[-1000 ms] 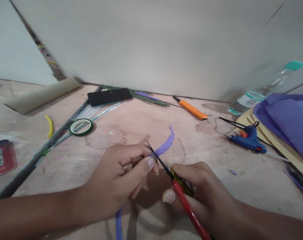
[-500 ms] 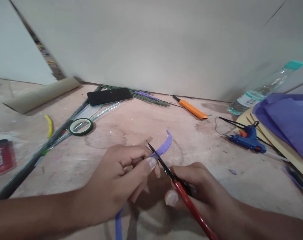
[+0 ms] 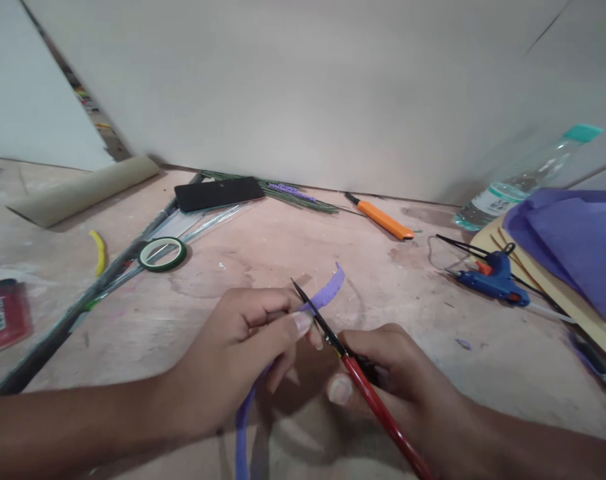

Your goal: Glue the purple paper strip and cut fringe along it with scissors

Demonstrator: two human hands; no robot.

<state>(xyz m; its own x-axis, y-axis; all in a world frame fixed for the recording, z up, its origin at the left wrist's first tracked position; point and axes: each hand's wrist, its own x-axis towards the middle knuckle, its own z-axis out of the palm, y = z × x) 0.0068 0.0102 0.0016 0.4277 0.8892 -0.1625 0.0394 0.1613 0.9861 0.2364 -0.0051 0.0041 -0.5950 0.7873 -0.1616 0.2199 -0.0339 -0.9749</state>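
Between the thumb and fingers of my left hand [image 3: 255,340] is pinched a narrow purple strip [image 3: 329,291], perhaps paper or foam. Its curved, notched end sticks out to the upper right, and its long tail hangs below the hand toward the bottom edge. My right hand [image 3: 397,373] grips red-handled scissors [image 3: 365,383]. Their dark blades lie across the strip, right beside my left thumb tip. The blades look nearly closed; whether they are cutting into the strip I cannot tell.
Behind my hands lie a black phone [image 3: 220,194], green stems [image 3: 303,198], an orange utility knife [image 3: 383,219] and green tape [image 3: 163,254]. To the right are a blue glue gun [image 3: 497,280], purple sheets [image 3: 577,247] and a bottle [image 3: 507,190]. A cardboard tube [image 3: 87,190] lies left.
The strip's hanging tail has swung a little and shows more below my left hand. Both hands and the scissors have barely shifted, with the blades still across the strip.
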